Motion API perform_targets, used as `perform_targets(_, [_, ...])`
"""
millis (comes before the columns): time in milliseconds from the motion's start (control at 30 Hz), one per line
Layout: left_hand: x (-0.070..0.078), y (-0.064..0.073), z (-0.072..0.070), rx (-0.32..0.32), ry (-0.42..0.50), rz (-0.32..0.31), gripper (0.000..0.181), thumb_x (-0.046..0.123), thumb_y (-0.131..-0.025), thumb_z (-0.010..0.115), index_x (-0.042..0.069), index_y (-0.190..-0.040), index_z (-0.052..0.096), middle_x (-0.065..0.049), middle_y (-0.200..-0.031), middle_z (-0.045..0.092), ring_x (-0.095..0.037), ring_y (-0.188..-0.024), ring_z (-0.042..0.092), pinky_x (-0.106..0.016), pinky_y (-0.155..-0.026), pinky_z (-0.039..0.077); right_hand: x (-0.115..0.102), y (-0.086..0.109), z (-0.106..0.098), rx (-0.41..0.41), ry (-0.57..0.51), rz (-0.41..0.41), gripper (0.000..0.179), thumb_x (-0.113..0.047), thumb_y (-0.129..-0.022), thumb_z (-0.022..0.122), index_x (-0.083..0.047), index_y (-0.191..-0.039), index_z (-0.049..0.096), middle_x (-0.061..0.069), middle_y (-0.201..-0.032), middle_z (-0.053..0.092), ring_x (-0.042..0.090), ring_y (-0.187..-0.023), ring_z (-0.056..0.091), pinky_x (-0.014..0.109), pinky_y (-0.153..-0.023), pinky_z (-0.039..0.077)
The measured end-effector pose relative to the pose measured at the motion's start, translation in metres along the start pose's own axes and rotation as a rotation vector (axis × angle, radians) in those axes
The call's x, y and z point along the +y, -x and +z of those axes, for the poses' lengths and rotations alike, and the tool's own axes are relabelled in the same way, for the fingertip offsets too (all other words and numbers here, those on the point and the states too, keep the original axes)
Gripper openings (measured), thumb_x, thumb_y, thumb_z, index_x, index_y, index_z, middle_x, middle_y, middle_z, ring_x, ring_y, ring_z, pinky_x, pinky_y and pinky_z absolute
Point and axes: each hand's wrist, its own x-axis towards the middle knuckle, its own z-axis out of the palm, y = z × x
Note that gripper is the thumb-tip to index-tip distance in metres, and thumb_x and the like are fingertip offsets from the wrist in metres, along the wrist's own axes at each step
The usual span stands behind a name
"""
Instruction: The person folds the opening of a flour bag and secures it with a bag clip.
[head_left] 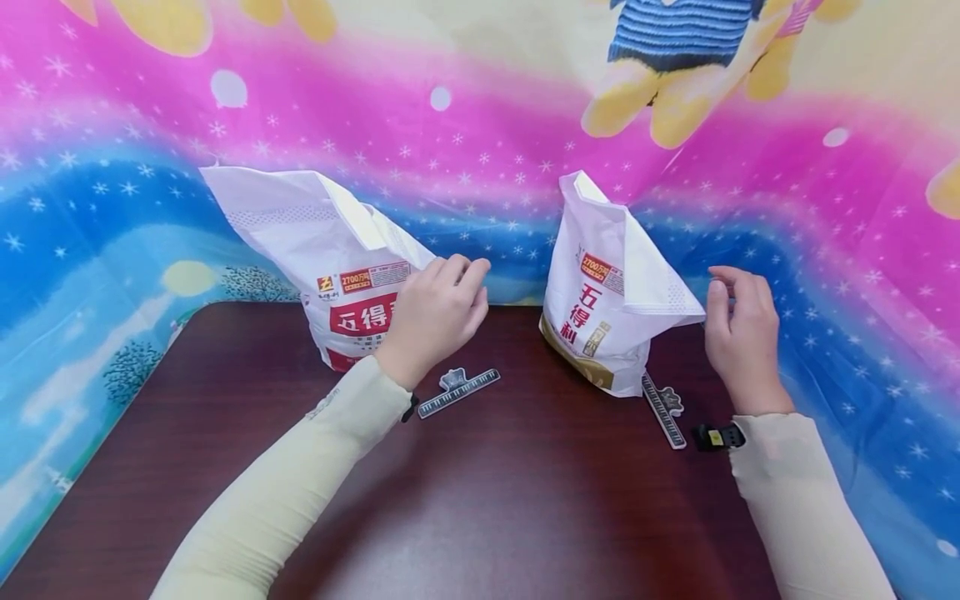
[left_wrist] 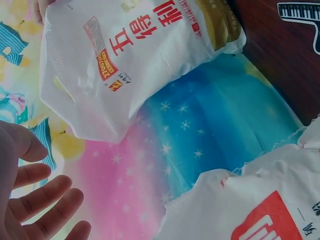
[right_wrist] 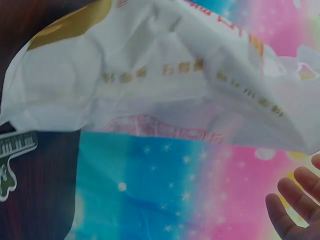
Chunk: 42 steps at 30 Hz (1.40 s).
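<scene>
Two white flour bags with red lettering stand on the table, their tops unfolded. My left hand [head_left: 438,312] hovers at the right side of the left flour bag [head_left: 281,225], overlapping it in the head view. Its fingers are loosely bent and hold nothing; in the left wrist view they spread apart, away from the right flour bag [left_wrist: 95,105]. My right hand [head_left: 746,342] is just right of the top corner of that same bag, fingers relaxed around no object. Beside each bag lies a piano-key clip, the left clip [head_left: 459,392] and the right clip [head_left: 665,412].
The dark brown table [head_left: 465,508] ends at a backdrop cloth [head_left: 495,192] with snowflakes and cartoon figures, close behind the bags. A black strap device [head_left: 717,437] is on the right wrist, near the right clip.
</scene>
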Motion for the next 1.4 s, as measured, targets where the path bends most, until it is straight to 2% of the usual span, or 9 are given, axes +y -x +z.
perform_targets(100, [0.002, -0.003, 0.001, -0.006, 0.0, 0.003, 0.031, 0.024, -0.089, 0.057, 0.008, -0.114, 0.062, -0.009, -0.097, 0.065, -0.023, -0.079, 0.061, -0.036, -0.066, 0.055, -0.003, -0.001, 0.0, 0.021, -0.023, -0.002, 0.034, -0.024, -0.099, 0.043, -0.003, -0.121, 0.058, 0.023, -0.11, 0.053, 0.033, -0.095, 0.052, 0.013, -0.079, 0.035])
perform_targets(200, [0.004, -0.006, 0.001, -0.013, 0.007, 0.002, 0.031, 0.024, -0.089, 0.057, 0.008, -0.115, 0.062, -0.009, -0.098, 0.065, -0.023, -0.081, 0.06, -0.036, -0.067, 0.055, -0.007, -0.001, -0.001, 0.023, -0.034, 0.001, 0.034, -0.025, -0.098, 0.046, -0.004, -0.121, 0.058, 0.021, -0.109, 0.054, 0.03, -0.096, 0.053, 0.006, -0.078, 0.033])
perform_targets(533, [0.014, -0.021, 0.005, -0.023, -0.009, 0.013, 0.031, 0.026, -0.091, 0.053, 0.011, -0.117, 0.061, -0.007, -0.103, 0.065, -0.023, -0.092, 0.062, -0.041, -0.081, 0.05, -0.025, -0.001, -0.005, -0.006, -0.044, -0.019, 0.036, -0.026, -0.092, 0.059, -0.009, -0.123, 0.058, 0.013, -0.108, 0.057, 0.009, -0.093, 0.051, 0.004, -0.078, 0.036])
perform_targets(733, [0.02, -0.029, 0.008, -0.03, -0.015, 0.026, 0.032, 0.028, -0.091, 0.054, 0.013, -0.119, 0.06, -0.006, -0.104, 0.064, -0.023, -0.094, 0.061, -0.041, -0.083, 0.049, -0.029, -0.001, -0.004, -0.046, -0.044, -0.011, 0.04, -0.027, -0.089, 0.063, -0.01, -0.125, 0.058, 0.012, -0.109, 0.057, 0.016, -0.094, 0.054, 0.004, -0.077, 0.037])
perform_targets(933, [0.028, -0.037, 0.009, -0.046, -0.011, 0.039, 0.032, 0.029, -0.091, 0.053, 0.014, -0.119, 0.06, -0.005, -0.105, 0.063, -0.022, -0.094, 0.06, -0.041, -0.082, 0.049, -0.03, -0.002, -0.001, -0.086, -0.033, -0.006, 0.042, -0.029, -0.087, 0.065, -0.009, -0.124, 0.058, 0.013, -0.11, 0.056, 0.025, -0.098, 0.055, 0.006, -0.076, 0.035])
perform_targets(1133, [0.036, -0.045, 0.011, -0.064, -0.009, 0.049, 0.031, 0.029, -0.093, 0.051, 0.014, -0.119, 0.059, -0.004, -0.105, 0.062, -0.022, -0.096, 0.059, -0.04, -0.081, 0.049, -0.03, -0.002, 0.002, -0.103, -0.014, 0.013, 0.043, -0.03, -0.086, 0.066, -0.006, -0.121, 0.06, 0.014, -0.111, 0.057, 0.026, -0.1, 0.055, 0.031, -0.082, 0.048])
perform_targets(1233, [0.04, -0.049, 0.012, -0.059, 0.006, 0.05, 0.03, 0.028, -0.093, 0.05, 0.014, -0.118, 0.059, -0.004, -0.103, 0.061, -0.021, -0.095, 0.058, -0.04, -0.079, 0.049, -0.031, -0.002, 0.003, -0.112, -0.015, 0.033, 0.045, -0.033, -0.085, 0.068, -0.006, -0.12, 0.061, 0.013, -0.112, 0.058, 0.027, -0.101, 0.056, 0.019, -0.082, 0.046])
perform_targets(1333, [0.044, -0.054, 0.012, -0.045, 0.014, 0.059, 0.03, 0.027, -0.092, 0.051, 0.015, -0.118, 0.06, -0.003, -0.102, 0.061, -0.021, -0.094, 0.058, -0.039, -0.078, 0.049, -0.031, -0.002, 0.003, -0.121, -0.009, 0.056, 0.047, -0.036, -0.084, 0.069, -0.007, -0.12, 0.061, 0.012, -0.114, 0.059, 0.027, -0.102, 0.057, 0.002, -0.075, 0.033])
perform_targets(1400, [0.047, -0.057, 0.013, -0.038, 0.012, 0.071, 0.029, 0.027, -0.092, 0.052, 0.015, -0.117, 0.06, -0.003, -0.102, 0.061, -0.021, -0.094, 0.058, -0.039, -0.078, 0.049, -0.032, -0.002, 0.002, -0.128, 0.0, 0.069, 0.049, -0.037, -0.083, 0.07, -0.008, -0.121, 0.061, 0.011, -0.115, 0.059, 0.026, -0.102, 0.058, 0.0, -0.074, 0.031])
